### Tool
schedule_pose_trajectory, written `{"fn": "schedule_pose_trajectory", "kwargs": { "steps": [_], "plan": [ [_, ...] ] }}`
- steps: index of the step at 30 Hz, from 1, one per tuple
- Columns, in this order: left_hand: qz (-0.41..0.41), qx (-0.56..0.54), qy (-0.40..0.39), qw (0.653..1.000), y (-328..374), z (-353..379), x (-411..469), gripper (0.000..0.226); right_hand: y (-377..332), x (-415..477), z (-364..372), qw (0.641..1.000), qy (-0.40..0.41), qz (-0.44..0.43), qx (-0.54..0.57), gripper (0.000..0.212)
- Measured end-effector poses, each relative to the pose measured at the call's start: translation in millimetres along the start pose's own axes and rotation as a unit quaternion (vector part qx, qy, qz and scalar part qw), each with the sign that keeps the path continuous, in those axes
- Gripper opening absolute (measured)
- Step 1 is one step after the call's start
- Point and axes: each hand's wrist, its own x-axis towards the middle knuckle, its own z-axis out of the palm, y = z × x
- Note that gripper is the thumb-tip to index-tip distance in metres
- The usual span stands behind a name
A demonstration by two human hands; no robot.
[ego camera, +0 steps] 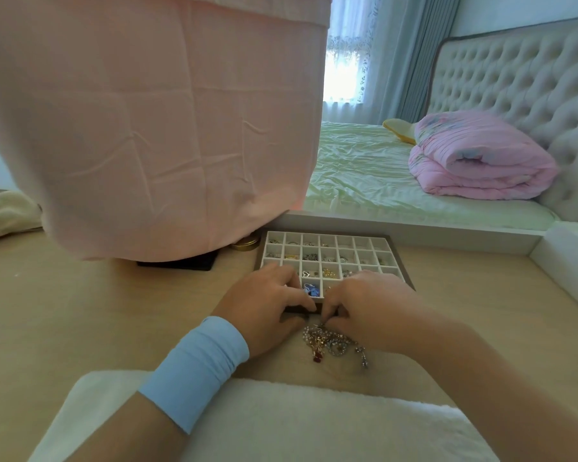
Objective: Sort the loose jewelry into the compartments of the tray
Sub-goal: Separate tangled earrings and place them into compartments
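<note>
Nearest the person lies a white fluffy cloth [281, 425], spread over the near edge of the pale wooden table [114, 311]. The left forearm crosses it, with a light blue wristband [194, 368] on the wrist. Just beyond the cloth the loose jewelry [334, 343] sits in a tangled heap on the bare table, with beaded chains, a red pendant and silver pieces, just in front of the tray [327, 233]. The right hand [364, 308] reaches down to the far edge of that heap, its fingertips and thumb bunched together and pinching at a piece there; which piece cannot be told. The left hand [271, 308] is curled over the tray's near rim, fingers on top and thumb against the front wall, gripping it. The tray has white dividers in a brown frame, and many of its small compartments hold rings, earrings and charms; a blue piece lies in a near compartment between the two hands. Left of the tray's far corner stands a gold tin [246, 243], beside a black base [177, 261] under a large pink drape [154, 128]. Farther off is a bed with a pale green sheet [364, 168], a rolled pink quilt [477, 161], a tufted headboard [514, 81] and blue curtains [411, 61]
</note>
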Motion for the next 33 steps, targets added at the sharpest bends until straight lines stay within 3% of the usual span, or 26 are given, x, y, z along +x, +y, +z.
{"fn": "schedule_pose_trajectory", "kwargs": {
  "steps": [6, 15, 19, 26, 33],
  "plan": [
    [0.019, 0.006, 0.021, 1.0, 1, 5, 3, 0.015, 15, -5, -7, 0.999, 0.01, 0.028, 0.028, 0.015],
    [0.01, -0.027, 0.014, 0.999, -7, 3, -1, 0.004, 2, -2, 4, 0.998, -0.001, -0.015, 0.056, 0.023],
    [-0.053, -0.101, 0.046, 0.992, 2, -1, -1, 0.001, 2, -2, 4, 0.985, 0.064, 0.014, 0.157, 0.016],
    [-0.205, -0.296, 0.109, 0.926, 16, -3, 3, 0.006, 7, 5, 11, 0.932, 0.175, 0.011, 0.317, 0.01],
    [-0.253, -0.445, 0.141, 0.847, 28, -13, 15, 0.006, 18, 6, 5, 0.874, 0.206, -0.018, 0.439, 0.013]
  ]
}}
